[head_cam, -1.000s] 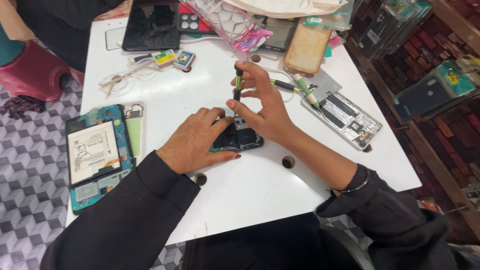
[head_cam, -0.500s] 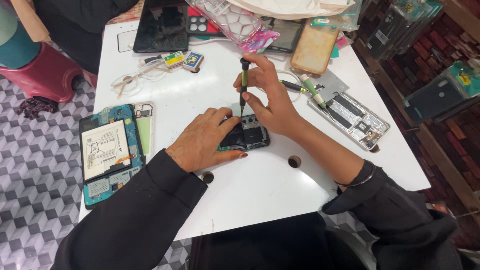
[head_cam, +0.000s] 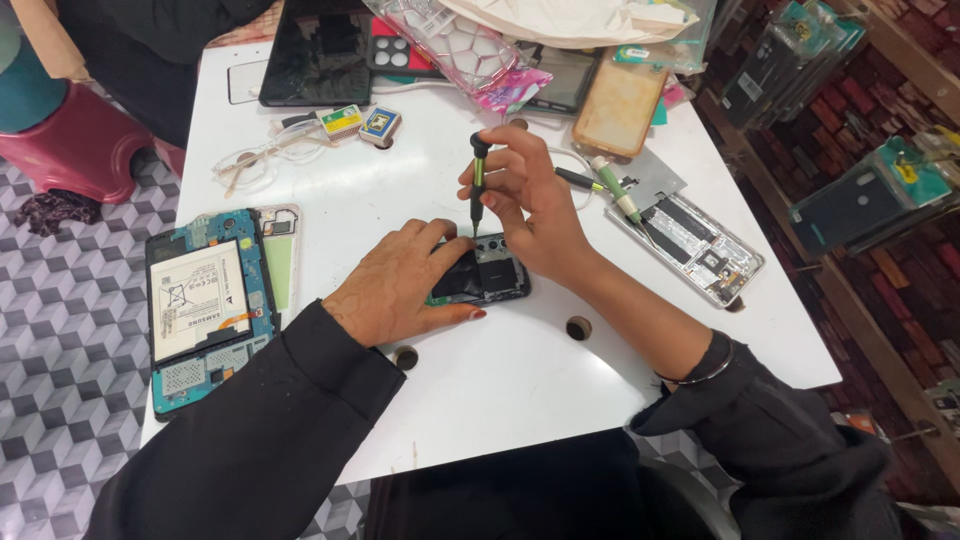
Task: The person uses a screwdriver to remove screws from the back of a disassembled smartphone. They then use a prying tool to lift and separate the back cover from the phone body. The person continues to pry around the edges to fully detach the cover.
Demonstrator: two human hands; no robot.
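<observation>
A small dark opened phone (head_cam: 492, 276) lies on the white table (head_cam: 500, 390), near its middle. My left hand (head_cam: 400, 285) rests flat over the phone's left end and pins it down. My right hand (head_cam: 530, 205) holds a slim black and green screwdriver (head_cam: 478, 185) upright, pinched near its top, with the tip down at the phone's upper edge. Both arms are in black sleeves, and a thin bangle (head_cam: 700, 372) sits on my right wrist.
An opened tablet with a white battery (head_cam: 205, 305) lies at the table's left edge. An opened phone body (head_cam: 700, 250) and a second screwdriver (head_cam: 615, 190) lie to the right. Glasses (head_cam: 255, 160), small boxes (head_cam: 360, 125), a dark tablet (head_cam: 320, 55) and phone cases (head_cam: 620, 105) crowd the far side.
The view has shifted slightly. My right hand has straightened the screwdriver and set its tip on the phone's top edge. My left hand stays on the phone.
</observation>
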